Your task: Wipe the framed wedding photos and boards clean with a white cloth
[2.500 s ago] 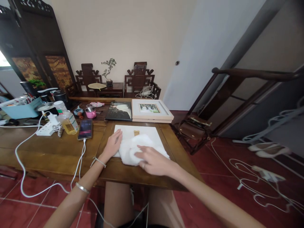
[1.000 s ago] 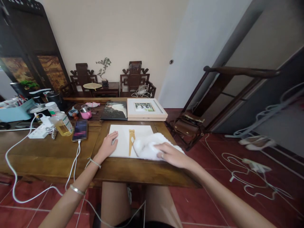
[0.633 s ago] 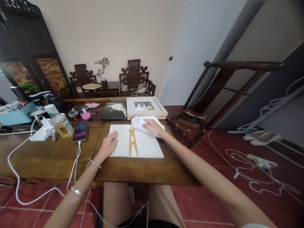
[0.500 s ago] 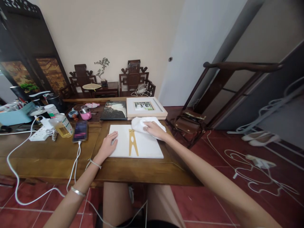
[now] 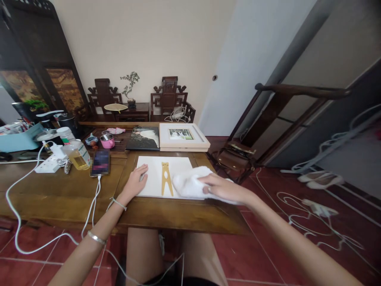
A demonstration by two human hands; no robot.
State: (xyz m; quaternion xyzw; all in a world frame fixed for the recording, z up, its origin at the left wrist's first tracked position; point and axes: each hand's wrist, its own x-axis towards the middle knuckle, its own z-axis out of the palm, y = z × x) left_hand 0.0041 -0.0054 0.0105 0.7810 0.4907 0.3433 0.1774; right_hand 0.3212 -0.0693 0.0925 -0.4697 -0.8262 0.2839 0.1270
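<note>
A white panel (image 5: 154, 174) with a tan clothespin-shaped figure (image 5: 166, 178) lies flat on the wooden table (image 5: 59, 190) in front of me. My left hand (image 5: 134, 182) rests flat on the panel's left edge, fingers stretched out. My right hand (image 5: 222, 188) presses a white cloth (image 5: 189, 183) onto the panel's near right corner, fingers lying over the cloth.
A white framed photo (image 5: 180, 137) and a dark picture (image 5: 143, 138) lie beyond the panel. A phone (image 5: 100, 162) on a white cable, an oil bottle (image 5: 76, 155), a power strip (image 5: 47, 164) and a pink cup (image 5: 107, 141) sit left. A wooden rack (image 5: 253, 131) stands right, cables on the floor.
My right hand has slid the cloth from the panel's far right corner back to its near right corner. My left hand has stayed on the left edge.
</note>
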